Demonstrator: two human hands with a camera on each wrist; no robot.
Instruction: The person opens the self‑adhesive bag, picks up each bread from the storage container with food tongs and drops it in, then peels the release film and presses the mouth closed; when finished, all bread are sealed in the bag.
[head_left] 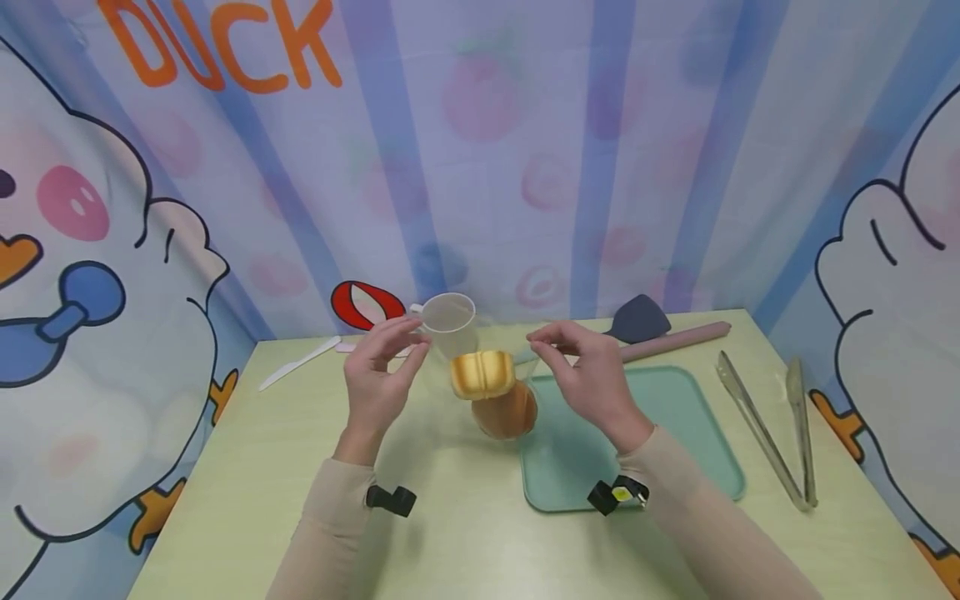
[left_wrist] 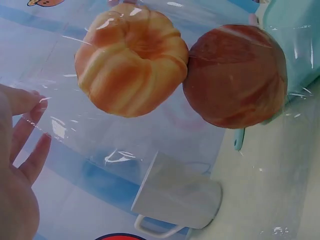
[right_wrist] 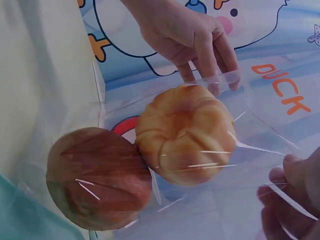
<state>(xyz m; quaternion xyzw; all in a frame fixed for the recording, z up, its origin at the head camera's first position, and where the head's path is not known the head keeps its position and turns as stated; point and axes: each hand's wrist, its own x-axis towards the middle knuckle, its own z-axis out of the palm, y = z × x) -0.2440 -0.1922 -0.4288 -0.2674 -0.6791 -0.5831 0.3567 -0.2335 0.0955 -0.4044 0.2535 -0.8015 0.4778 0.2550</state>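
A clear plastic bag [left_wrist: 59, 127] hangs between my two hands with two bread rolls inside. The upper one is a golden, ridged roll [head_left: 482, 375]; below it and against it sits a round brown roll [head_left: 504, 412]. My left hand [head_left: 378, 387] pinches one upper side of the bag between thumb and fingers. On the opposite side, my right hand [head_left: 592, 375] pinches the film, which stretches from its fingertips in the right wrist view. Both rolls show through the film in the wrist views.
Behind the bag stands a white mug [head_left: 450, 325]. A green tray [head_left: 637, 492] lies to the right, with metal tongs [head_left: 765, 442] beyond it. A dark spatula [head_left: 640, 319] and pink rod [head_left: 678, 340] lie at the back. A white plastic knife [head_left: 300, 363] is at back left.
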